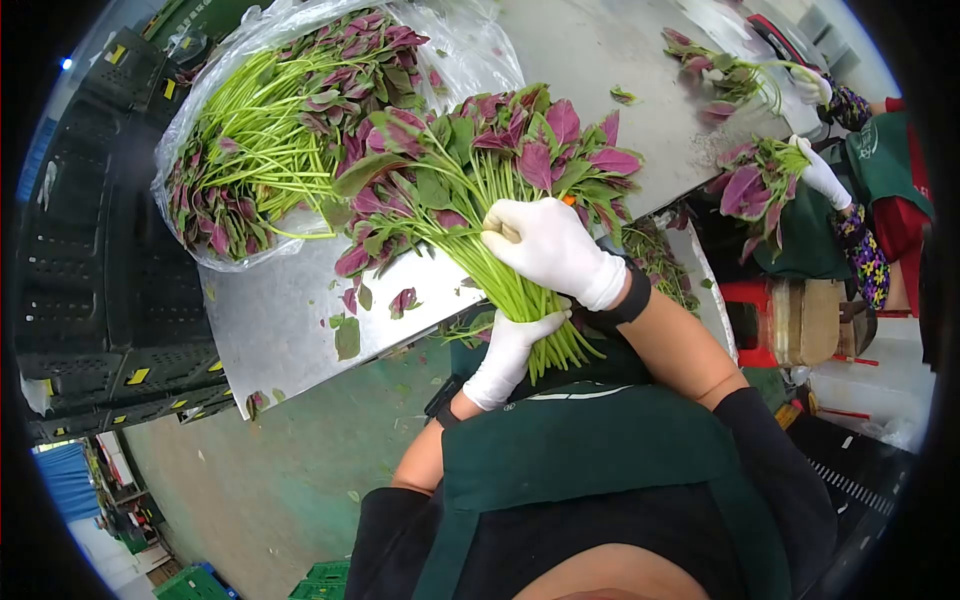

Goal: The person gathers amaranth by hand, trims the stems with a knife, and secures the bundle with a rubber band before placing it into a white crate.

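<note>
A large bunch of red amaranth with long green stems and purple-green leaves is held in front of my apron, its leaves toward the table. My left hand, in a white glove, is wrapped round the lower stems near their cut ends. Higher up, my gloved right hand lies over the bunch with fingers curled, pinching stems at its upper side. A small orange spot shows beside the right knuckles; I cannot make out what it is. More amaranth lies heaped in an open clear plastic bag on the table.
The metal table bears scattered loose leaves. Black crates are stacked at the left. Across the table at right, a co-worker's gloved hands hold amaranth. A red stool and cardboard stand below.
</note>
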Demonstrator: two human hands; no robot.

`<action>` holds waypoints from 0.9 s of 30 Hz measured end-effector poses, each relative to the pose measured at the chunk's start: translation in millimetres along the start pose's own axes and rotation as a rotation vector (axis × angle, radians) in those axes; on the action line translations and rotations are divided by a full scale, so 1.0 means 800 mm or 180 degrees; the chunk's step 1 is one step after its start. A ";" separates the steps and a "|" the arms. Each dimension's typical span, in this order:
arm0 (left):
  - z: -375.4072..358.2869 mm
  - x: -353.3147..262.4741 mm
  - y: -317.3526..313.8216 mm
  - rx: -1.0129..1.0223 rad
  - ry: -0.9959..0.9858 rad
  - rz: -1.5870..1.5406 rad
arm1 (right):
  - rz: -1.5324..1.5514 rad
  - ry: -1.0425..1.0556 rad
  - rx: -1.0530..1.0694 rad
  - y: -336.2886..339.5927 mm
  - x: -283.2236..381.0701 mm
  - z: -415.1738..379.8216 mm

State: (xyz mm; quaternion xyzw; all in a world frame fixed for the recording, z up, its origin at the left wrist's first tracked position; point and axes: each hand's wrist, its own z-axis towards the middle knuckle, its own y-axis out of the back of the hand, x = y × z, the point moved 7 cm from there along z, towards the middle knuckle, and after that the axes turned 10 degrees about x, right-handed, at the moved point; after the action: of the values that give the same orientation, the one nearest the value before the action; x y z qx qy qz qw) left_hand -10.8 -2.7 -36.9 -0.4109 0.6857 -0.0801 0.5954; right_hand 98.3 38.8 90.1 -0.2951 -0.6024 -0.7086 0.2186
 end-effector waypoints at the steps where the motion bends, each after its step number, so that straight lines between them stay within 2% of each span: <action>1: -0.001 -0.001 -0.001 0.0059 -0.0026 -0.0059 | 0.0232 0.0045 -0.0045 0.005 0.003 -0.006; 2: 0.000 0.000 0.000 0.0121 -0.0005 -0.0076 | 0.0236 0.0458 -0.0221 0.011 0.014 -0.014; 5: 0.001 0.002 0.003 0.0262 0.0018 -0.0124 | 0.1138 0.0535 -0.0436 0.039 0.023 -0.037; 7: 0.001 -0.001 0.002 0.0306 0.0013 -0.0149 | 0.1557 0.0488 -0.1124 0.085 0.024 -0.056; 8: 0.001 0.000 0.003 0.0341 0.0034 -0.0117 | 0.2302 0.0171 -0.1638 0.109 0.017 -0.072; 9: 0.000 0.001 0.004 0.0325 0.0030 -0.0128 | 0.2427 0.0489 -0.2058 0.144 0.011 -0.084; 10: 0.000 0.002 0.005 0.0318 0.0023 -0.0137 | 0.2350 0.0283 -0.2254 0.176 0.003 -0.097; 12: 0.002 0.002 0.004 0.0330 0.0014 -0.0154 | 0.1525 -0.0064 -0.2536 0.227 -0.026 -0.133; 13: 0.003 0.002 0.004 0.0341 0.0011 -0.0166 | 0.1629 0.0030 -0.2338 0.242 -0.045 -0.146; 14: 0.003 0.002 0.004 0.0350 0.0007 -0.0181 | 0.1641 -0.0481 -0.2240 0.254 -0.072 -0.168; 15: 0.003 0.002 0.004 0.0362 0.0006 -0.0170 | 0.1502 -0.0795 -0.1832 0.260 -0.091 -0.186; 17: 0.003 0.001 0.002 0.0370 0.0012 -0.0159 | 0.0873 -0.1558 -0.0838 0.261 -0.115 -0.218; 19: 0.004 0.001 0.003 0.0348 0.0022 -0.0186 | 0.0542 -0.2260 -0.0496 0.246 -0.138 -0.241; 20: 0.004 0.003 0.003 0.0343 0.0023 -0.0197 | -0.0316 -0.2908 -0.0395 0.244 -0.145 -0.260; 21: 0.004 0.004 0.003 0.0346 0.0031 -0.0201 | -0.2129 -0.2611 -0.0314 0.244 -0.173 -0.279; 23: 0.003 0.005 0.003 0.0270 0.0039 -0.0174 | -0.2363 -0.2500 -0.0465 0.218 -0.154 -0.262; 25: 0.000 0.005 0.002 0.0199 0.0010 -0.0147 | -0.0645 -0.2332 -0.0352 0.169 -0.121 -0.222; 27: -0.007 -0.007 -0.007 0.0131 -0.0041 0.0095 | 0.0110 -0.1844 0.0266 0.102 -0.103 -0.176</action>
State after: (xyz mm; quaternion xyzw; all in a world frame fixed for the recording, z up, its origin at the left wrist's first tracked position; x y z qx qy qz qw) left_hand -13.0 -4.9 -28.0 -0.3888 0.6861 -0.0826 0.6093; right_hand 191.2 -117.6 79.4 -0.4860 -0.6634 -0.5656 0.0615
